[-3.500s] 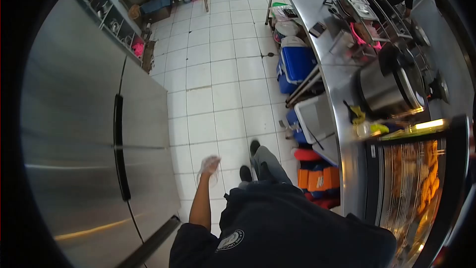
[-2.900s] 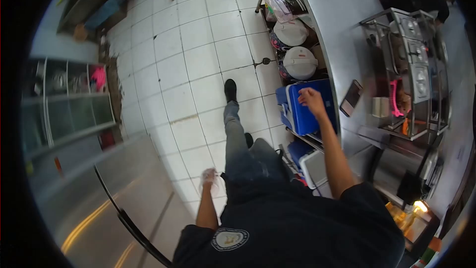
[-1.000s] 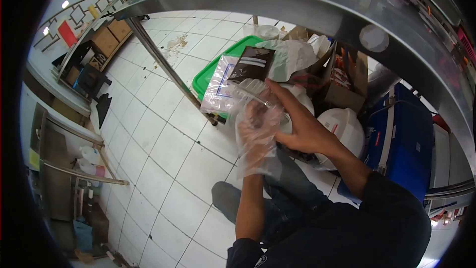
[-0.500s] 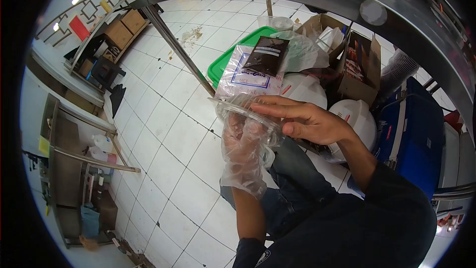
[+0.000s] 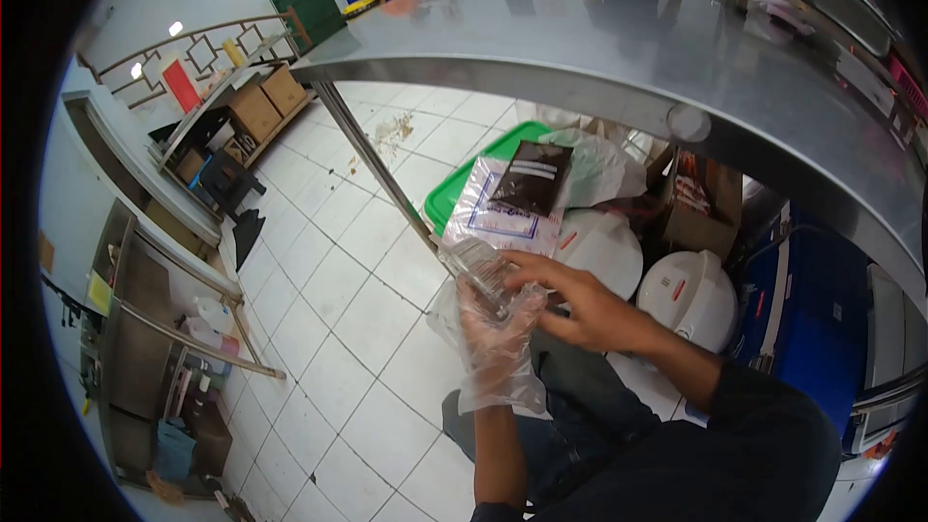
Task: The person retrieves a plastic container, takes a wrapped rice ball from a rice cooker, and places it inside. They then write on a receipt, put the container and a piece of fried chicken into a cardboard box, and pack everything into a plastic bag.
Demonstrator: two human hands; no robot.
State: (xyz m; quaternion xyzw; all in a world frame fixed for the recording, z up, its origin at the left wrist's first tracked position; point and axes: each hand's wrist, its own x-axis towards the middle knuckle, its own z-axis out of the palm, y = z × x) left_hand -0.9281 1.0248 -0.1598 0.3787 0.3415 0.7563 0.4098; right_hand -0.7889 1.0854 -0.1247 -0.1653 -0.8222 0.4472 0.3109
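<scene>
My left hand [image 5: 493, 333], fingers spread open, sits half inside a clear plastic glove [image 5: 498, 372] above the floor tiles. My right hand [image 5: 570, 304] pinches the glove's loose top by the fingertips. Best to tug gently, keep fingers splayed, avoid tearing the thin film.

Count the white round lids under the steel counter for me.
2. One white lid sits just beyond the right hand; the other lies right of it, beside the blue cooler. More may be hidden behind the bags.

Open tiled floor [image 5: 329, 329] lies left of both hands; ahead, 2 white lidded buckets [image 5: 604, 251], a cardboard box [image 5: 701, 208] and a blue cooler [image 5: 807, 319] crowd under the surface [image 5: 619, 48].
</scene>
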